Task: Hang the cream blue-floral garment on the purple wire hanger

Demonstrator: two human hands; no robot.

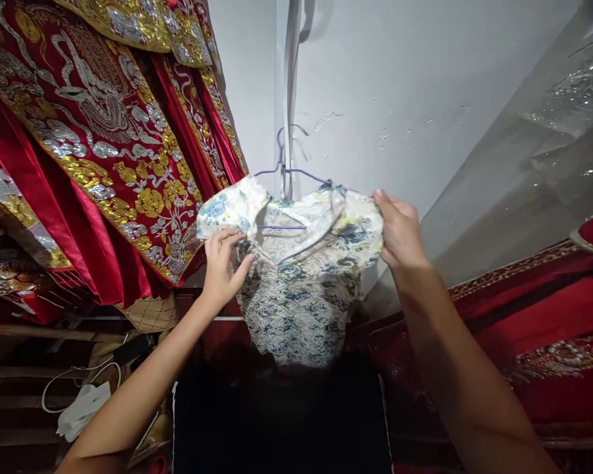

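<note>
A white blouse [296,309] with a blue and yellow floral print and short sleeves hangs on a thin purple hanger [306,173] in front of me. The hanger's hook sits at a pale vertical strip on the wall. My right hand [400,227] grips the edge of the sleeve at the right, thumb on top. At the left sleeve and neckline, my left hand [222,266] touches the fabric with its fingers apart. The blouse's lower part fades into dark shadow.
Red garments [128,151] with gold and silver embroidery hang at the left. A white wall [385,85] stands behind, with clear plastic sheeting [538,158] at the right. Red beaded fabric [558,355] lies lower right. A white cable [47,395] lies lower left, by wooden slats.
</note>
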